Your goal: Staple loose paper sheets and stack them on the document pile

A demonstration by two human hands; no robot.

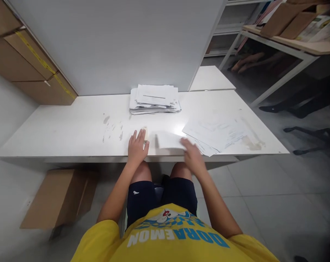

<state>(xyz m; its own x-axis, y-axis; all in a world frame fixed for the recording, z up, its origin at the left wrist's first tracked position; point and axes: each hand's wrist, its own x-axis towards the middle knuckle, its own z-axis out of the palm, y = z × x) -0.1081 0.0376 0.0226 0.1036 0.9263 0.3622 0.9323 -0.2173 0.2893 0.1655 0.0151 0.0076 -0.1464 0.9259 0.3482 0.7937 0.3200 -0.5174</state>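
My left hand lies flat on the white table near its front edge, fingers stretched out, its fingertips beside a small pale object. My right hand is smeared by motion at the front edge, touching a white sheet of paper that lies between the two hands. Its fingers cannot be made out. A loose spread of printed sheets lies just right of that hand. A stack of papers sits at the back of the table against the white panel.
A white partition stands behind the table. Cardboard boxes are at the upper left and one lies on the floor under the table. A second table with boxes is at the upper right. Chair legs stand to the right.
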